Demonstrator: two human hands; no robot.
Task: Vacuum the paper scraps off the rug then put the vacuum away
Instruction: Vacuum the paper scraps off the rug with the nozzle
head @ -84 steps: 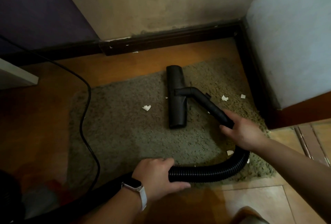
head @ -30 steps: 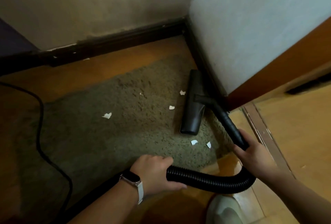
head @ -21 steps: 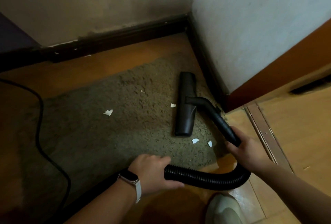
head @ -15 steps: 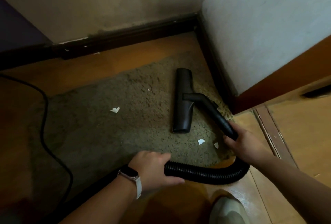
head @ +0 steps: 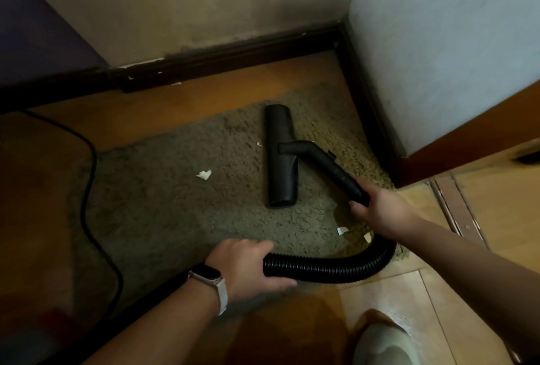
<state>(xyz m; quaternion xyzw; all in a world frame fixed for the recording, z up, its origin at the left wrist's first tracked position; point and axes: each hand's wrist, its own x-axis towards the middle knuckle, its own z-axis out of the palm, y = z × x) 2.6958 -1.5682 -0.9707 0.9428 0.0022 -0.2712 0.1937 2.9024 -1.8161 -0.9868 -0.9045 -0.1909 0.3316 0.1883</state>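
Grips pipe (head: 330, 167) with right hand (head: 380, 212), hose (head: 321, 269) with left hand (head: 248, 265), each curled round its hold. Rests nozzle (head: 282, 160) on rug (head: 163, 218) among paper scraps (head: 204, 174), maybe four.

- Shaggy olive-grey rug (head: 175, 218): pile looked like rough, matt cloth.
- Black flat floor nozzle (head: 280, 160) and black rigid tube (head: 330, 166): smooth plastic that showed a faint sheen.
- Black ribbed hose (head: 327, 266): corrugated plastic, was slightly glossy.
- White torn paper scraps (head: 204, 174): appeared thin and matt.
- Orange-brown plank floor (head: 233, 87): smooth wood, looked polished.
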